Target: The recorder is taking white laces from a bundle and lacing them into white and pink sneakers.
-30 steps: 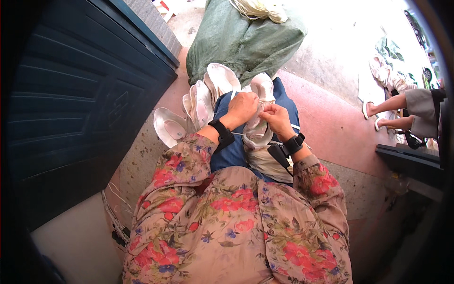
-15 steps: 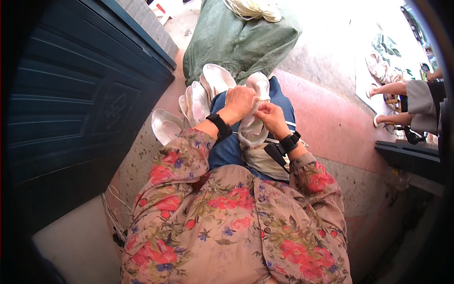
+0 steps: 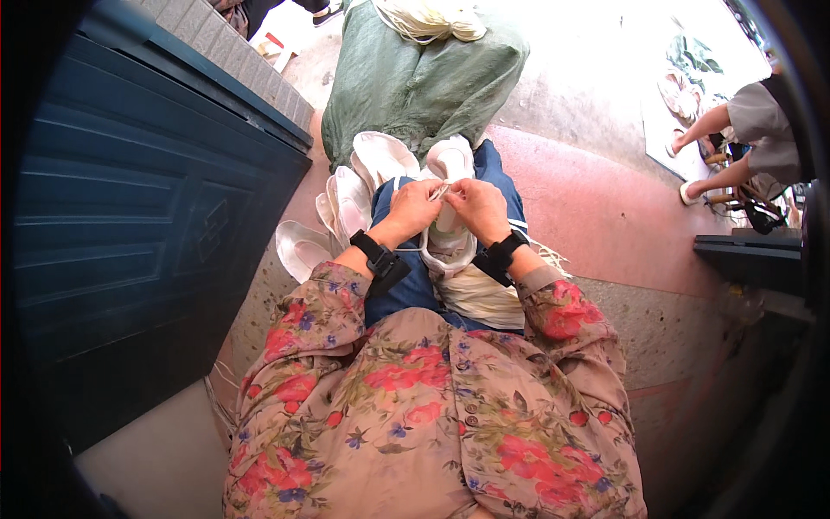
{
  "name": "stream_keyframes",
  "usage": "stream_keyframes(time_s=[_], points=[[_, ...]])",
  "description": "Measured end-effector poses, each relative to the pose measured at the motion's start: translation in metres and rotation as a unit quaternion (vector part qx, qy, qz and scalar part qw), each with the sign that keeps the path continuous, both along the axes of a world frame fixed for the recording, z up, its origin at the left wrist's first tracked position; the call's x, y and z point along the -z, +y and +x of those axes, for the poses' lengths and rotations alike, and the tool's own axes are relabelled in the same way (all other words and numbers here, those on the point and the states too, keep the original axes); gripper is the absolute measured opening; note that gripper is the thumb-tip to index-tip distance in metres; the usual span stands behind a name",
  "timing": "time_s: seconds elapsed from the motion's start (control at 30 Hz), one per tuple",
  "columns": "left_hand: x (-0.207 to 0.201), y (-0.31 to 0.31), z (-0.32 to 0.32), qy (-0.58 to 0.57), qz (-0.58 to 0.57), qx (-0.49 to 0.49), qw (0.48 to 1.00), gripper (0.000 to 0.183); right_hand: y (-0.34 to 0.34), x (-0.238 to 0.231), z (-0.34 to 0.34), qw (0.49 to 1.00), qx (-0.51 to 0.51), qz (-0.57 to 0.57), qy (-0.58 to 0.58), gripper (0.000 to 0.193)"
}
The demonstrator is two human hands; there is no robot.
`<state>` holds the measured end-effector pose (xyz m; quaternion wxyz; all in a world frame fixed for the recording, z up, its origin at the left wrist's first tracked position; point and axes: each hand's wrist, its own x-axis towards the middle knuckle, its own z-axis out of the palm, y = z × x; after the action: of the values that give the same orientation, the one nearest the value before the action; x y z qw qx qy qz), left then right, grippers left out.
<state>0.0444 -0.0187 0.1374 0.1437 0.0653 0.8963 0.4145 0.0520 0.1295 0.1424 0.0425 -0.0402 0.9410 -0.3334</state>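
A white canvas shoe (image 3: 450, 157) lies between my knees, toe pointing away from me. Over its middle, my left hand (image 3: 413, 210) and my right hand (image 3: 481, 208) meet fingertip to fingertip. Both are closed in a pinch on a thin white shoelace (image 3: 439, 191), partly covered by the fingers. Under the shoe's heel, a bundle of cream laces (image 3: 484, 297) rests on my lap. More white shoes (image 3: 385, 157) stand beside my left leg, one of them a separate shoe (image 3: 300, 249) nearer to me.
Ahead stands a large green sack (image 3: 419, 95) with another bundle of cream laces (image 3: 430, 19) on top. A dark blue panelled door (image 3: 130, 233) is close on my left. At the right, another person's bare legs (image 3: 713, 130) and a dark ledge (image 3: 748, 268) show.
My fingertips have come together over the shoe; the left hand has dropped slightly toward me. A lace now loops out beside my left hand. The whole view has shifted a little.
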Motion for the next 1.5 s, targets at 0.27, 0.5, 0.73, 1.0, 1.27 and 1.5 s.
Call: stream_keyframes(time_s=[0.27, 0.5, 0.73, 1.0, 1.27, 1.5], points=[[0.013, 0.003, 0.0, -0.059, 0.082, -0.025, 0.995, 0.029, -0.008, 0.01, 0.0, 0.987, -0.034, 0.128, 0.09, 0.013], [0.02, 0.004, 0.001, -0.095, 0.166, -0.049, 0.98, 0.027, -0.001, 0.014, 0.0, 0.973, -0.122, 0.172, 0.099, 0.012], [-0.002, 0.011, 0.011, 0.153, -0.079, 0.0, 0.985, 0.04, 0.037, -0.024, 0.026, 0.973, -0.187, 0.103, 0.083, 0.012], [-0.046, 0.035, 0.053, 0.315, -0.049, 0.256, 0.912, 0.035, 0.075, -0.06, 0.099, 0.992, -0.084, -0.084, -0.03, 0.022], [-0.042, 0.019, 0.051, 0.258, -0.017, 0.188, 0.948, 0.013, 0.054, -0.03, 0.096, 0.95, 0.018, -0.289, -0.118, 0.02], [-0.042, 0.028, 0.051, -0.073, 0.186, -0.081, 0.976, 0.022, 0.06, -0.015, 0.064, 0.753, 0.149, -0.608, -0.204, 0.033]])
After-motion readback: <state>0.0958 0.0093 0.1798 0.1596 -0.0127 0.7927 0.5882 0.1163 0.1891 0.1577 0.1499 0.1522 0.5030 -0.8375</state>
